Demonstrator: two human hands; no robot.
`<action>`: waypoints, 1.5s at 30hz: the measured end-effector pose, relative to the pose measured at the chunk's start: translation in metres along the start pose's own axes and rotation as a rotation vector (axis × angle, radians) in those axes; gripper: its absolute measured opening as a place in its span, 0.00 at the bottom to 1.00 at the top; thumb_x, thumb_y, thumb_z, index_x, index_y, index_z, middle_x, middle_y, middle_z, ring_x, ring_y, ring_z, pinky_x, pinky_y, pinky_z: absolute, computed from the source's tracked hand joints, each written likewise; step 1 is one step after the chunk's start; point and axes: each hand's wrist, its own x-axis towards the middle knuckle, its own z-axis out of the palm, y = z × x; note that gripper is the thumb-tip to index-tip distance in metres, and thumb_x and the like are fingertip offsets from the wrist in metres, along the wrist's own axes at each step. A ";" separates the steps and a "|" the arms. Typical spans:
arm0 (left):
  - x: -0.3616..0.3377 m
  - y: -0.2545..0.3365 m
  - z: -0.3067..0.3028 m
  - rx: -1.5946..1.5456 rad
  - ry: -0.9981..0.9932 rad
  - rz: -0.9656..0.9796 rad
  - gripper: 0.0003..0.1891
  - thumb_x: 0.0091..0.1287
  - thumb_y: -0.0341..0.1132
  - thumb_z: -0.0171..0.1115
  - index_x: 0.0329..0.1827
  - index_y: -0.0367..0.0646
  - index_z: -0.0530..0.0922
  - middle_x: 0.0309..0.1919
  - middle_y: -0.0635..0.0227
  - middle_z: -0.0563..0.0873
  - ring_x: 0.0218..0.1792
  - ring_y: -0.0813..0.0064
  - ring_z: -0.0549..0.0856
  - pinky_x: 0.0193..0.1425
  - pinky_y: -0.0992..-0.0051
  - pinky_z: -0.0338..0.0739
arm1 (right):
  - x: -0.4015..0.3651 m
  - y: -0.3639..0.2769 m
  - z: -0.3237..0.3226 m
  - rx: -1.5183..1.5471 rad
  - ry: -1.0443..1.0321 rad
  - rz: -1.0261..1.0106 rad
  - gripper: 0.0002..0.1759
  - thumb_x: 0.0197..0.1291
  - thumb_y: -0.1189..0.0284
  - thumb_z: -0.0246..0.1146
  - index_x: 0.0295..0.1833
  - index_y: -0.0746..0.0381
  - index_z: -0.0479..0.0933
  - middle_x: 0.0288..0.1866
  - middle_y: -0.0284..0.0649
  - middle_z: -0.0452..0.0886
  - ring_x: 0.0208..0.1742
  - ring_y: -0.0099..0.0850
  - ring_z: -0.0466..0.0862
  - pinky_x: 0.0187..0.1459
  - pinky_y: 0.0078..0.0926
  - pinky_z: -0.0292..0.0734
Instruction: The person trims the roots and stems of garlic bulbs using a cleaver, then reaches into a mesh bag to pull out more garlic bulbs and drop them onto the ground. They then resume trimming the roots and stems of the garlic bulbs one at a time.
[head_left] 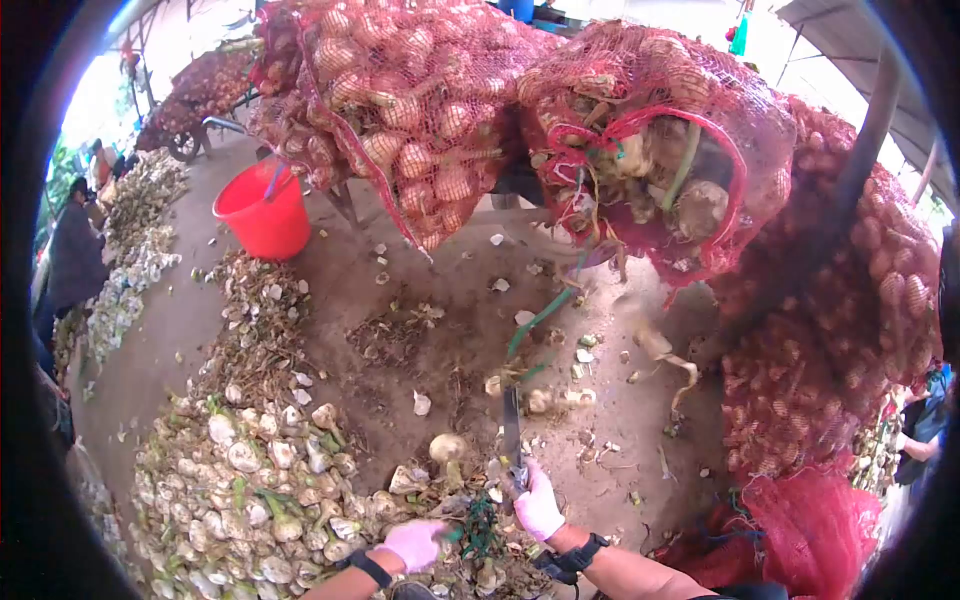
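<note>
My right hand, in a pink glove, is closed around the handle of a knife. Its dark blade points away from me, over the ground. My left hand, gloved in pink as well, is low at the front beside the garlic heap. Motion smears its fingers; a bit of green shows at their tips, and I cannot make out whether they hold it. Between the hands lies dark green string-like material. A round garlic bulb with a stalk lies just beyond, left of the blade.
Large red mesh sacks full of garlic stand ahead, one sack gaping open toward me. More full sacks line the right side, above loose red netting. A red bucket stands back left. A person is at far left.
</note>
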 end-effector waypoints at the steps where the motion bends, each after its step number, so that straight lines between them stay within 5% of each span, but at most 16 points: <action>1: -0.001 -0.006 0.013 0.055 -0.023 0.016 0.25 0.58 0.43 0.56 0.59 0.47 0.74 0.47 0.48 0.82 0.50 0.48 0.81 0.54 0.60 0.76 | 0.000 -0.002 -0.001 0.002 0.012 -0.006 0.23 0.60 0.73 0.65 0.59 0.63 0.66 0.27 0.29 0.71 0.24 0.19 0.69 0.24 0.21 0.67; 4: -0.001 -0.009 0.024 0.204 -0.154 0.262 0.33 0.56 0.50 0.59 0.64 0.44 0.68 0.58 0.52 0.76 0.55 0.53 0.78 0.59 0.59 0.73 | 0.002 -0.005 -0.012 -0.293 0.001 -0.139 0.24 0.59 0.73 0.63 0.60 0.64 0.65 0.29 0.34 0.75 0.26 0.25 0.74 0.27 0.24 0.71; 7: -0.008 0.027 -0.018 0.259 -0.116 0.132 0.35 0.56 0.51 0.59 0.66 0.46 0.67 0.56 0.51 0.76 0.56 0.51 0.78 0.59 0.60 0.73 | 0.013 -0.019 -0.045 -0.691 -0.096 -0.219 0.26 0.57 0.71 0.63 0.60 0.65 0.64 0.32 0.45 0.79 0.32 0.38 0.80 0.36 0.34 0.75; 8: -0.011 0.041 -0.037 0.250 -0.051 0.107 0.36 0.54 0.53 0.63 0.65 0.47 0.68 0.55 0.49 0.77 0.55 0.51 0.79 0.57 0.60 0.75 | 0.014 -0.030 -0.057 -0.704 -0.120 -0.296 0.24 0.56 0.75 0.60 0.58 0.67 0.66 0.27 0.33 0.72 0.26 0.23 0.70 0.27 0.27 0.69; 11: -0.009 0.064 -0.070 0.183 0.108 0.075 0.26 0.58 0.50 0.59 0.58 0.49 0.76 0.51 0.53 0.80 0.52 0.53 0.80 0.54 0.60 0.76 | -0.001 -0.083 -0.081 -0.806 -0.179 0.003 0.23 0.58 0.66 0.62 0.57 0.63 0.69 0.34 0.51 0.79 0.36 0.45 0.81 0.40 0.39 0.75; 14: 0.006 0.067 -0.089 0.263 0.251 0.264 0.21 0.59 0.45 0.57 0.54 0.49 0.79 0.48 0.56 0.82 0.50 0.55 0.81 0.53 0.61 0.77 | -0.021 -0.101 -0.112 -0.975 -0.215 -0.099 0.19 0.60 0.63 0.64 0.52 0.62 0.70 0.33 0.48 0.79 0.35 0.42 0.81 0.37 0.38 0.74; 19: 0.000 0.146 -0.166 -0.080 0.866 0.583 0.16 0.59 0.35 0.57 0.49 0.43 0.80 0.44 0.53 0.84 0.47 0.52 0.82 0.53 0.64 0.77 | -0.039 -0.127 -0.122 -0.815 -0.181 -0.380 0.17 0.59 0.67 0.66 0.50 0.60 0.71 0.31 0.41 0.78 0.30 0.32 0.78 0.33 0.30 0.74; 21: -0.007 0.189 -0.201 -0.207 1.048 0.656 0.14 0.60 0.36 0.60 0.48 0.44 0.80 0.42 0.55 0.84 0.45 0.55 0.83 0.49 0.64 0.77 | -0.041 -0.133 -0.111 -0.134 -0.152 -0.097 0.15 0.60 0.72 0.64 0.51 0.59 0.71 0.29 0.32 0.76 0.26 0.21 0.73 0.27 0.20 0.69; 22: 0.003 0.205 -0.217 -0.229 1.211 0.757 0.14 0.60 0.36 0.61 0.48 0.43 0.80 0.40 0.56 0.84 0.44 0.55 0.84 0.48 0.65 0.77 | -0.049 -0.151 -0.105 -0.189 -0.152 -0.042 0.16 0.60 0.78 0.62 0.53 0.59 0.71 0.29 0.26 0.72 0.25 0.14 0.69 0.24 0.14 0.64; 25: 0.011 0.257 -0.261 -0.249 1.336 0.683 0.17 0.56 0.33 0.65 0.49 0.38 0.79 0.41 0.56 0.85 0.46 0.60 0.84 0.53 0.67 0.77 | -0.048 -0.146 -0.113 -0.178 -0.126 -0.300 0.16 0.60 0.79 0.60 0.53 0.60 0.70 0.27 0.26 0.69 0.22 0.14 0.67 0.23 0.15 0.63; 27: 0.047 0.275 -0.281 -0.157 1.534 0.547 0.29 0.55 0.40 0.69 0.57 0.35 0.71 0.48 0.50 0.81 0.48 0.53 0.82 0.55 0.64 0.75 | -0.047 -0.146 -0.115 -0.043 -0.094 -0.168 0.13 0.59 0.78 0.60 0.49 0.61 0.69 0.27 0.28 0.70 0.22 0.16 0.69 0.21 0.16 0.65; 30: 0.034 0.322 -0.286 -0.492 1.529 0.302 0.34 0.51 0.44 0.71 0.54 0.34 0.64 0.47 0.41 0.78 0.49 0.45 0.81 0.54 0.58 0.73 | -0.046 -0.155 -0.118 -0.090 -0.094 -0.123 0.12 0.57 0.75 0.60 0.46 0.60 0.68 0.23 0.31 0.72 0.17 0.20 0.73 0.15 0.17 0.65; 34: 0.044 0.319 -0.299 -0.572 1.621 0.338 0.32 0.52 0.39 0.69 0.54 0.33 0.64 0.43 0.42 0.80 0.47 0.43 0.81 0.51 0.57 0.74 | -0.042 -0.154 -0.117 -0.107 -0.163 -0.171 0.12 0.57 0.76 0.60 0.46 0.61 0.68 0.20 0.30 0.71 0.16 0.20 0.72 0.16 0.19 0.66; 40: 0.045 0.276 -0.289 -0.529 1.429 0.266 0.22 0.55 0.31 0.60 0.52 0.36 0.64 0.33 0.37 0.82 0.42 0.38 0.81 0.49 0.52 0.73 | -0.029 -0.134 -0.122 -0.072 -0.156 -0.251 0.12 0.60 0.71 0.62 0.45 0.61 0.69 0.21 0.31 0.71 0.16 0.21 0.73 0.18 0.20 0.67; 43: 0.054 0.243 -0.277 -0.560 1.421 0.290 0.22 0.56 0.28 0.58 0.55 0.30 0.69 0.42 0.39 0.82 0.48 0.43 0.81 0.52 0.61 0.74 | -0.030 -0.135 -0.124 -0.118 -0.171 -0.252 0.13 0.62 0.68 0.62 0.46 0.61 0.69 0.20 0.32 0.72 0.16 0.23 0.73 0.17 0.20 0.68; 45: 0.076 0.212 -0.261 -0.545 1.456 0.397 0.20 0.56 0.25 0.55 0.53 0.32 0.73 0.42 0.45 0.83 0.46 0.48 0.82 0.51 0.65 0.75 | -0.033 -0.140 -0.121 -0.111 -0.160 -0.188 0.08 0.59 0.78 0.56 0.45 0.63 0.68 0.22 0.30 0.71 0.18 0.21 0.72 0.19 0.21 0.68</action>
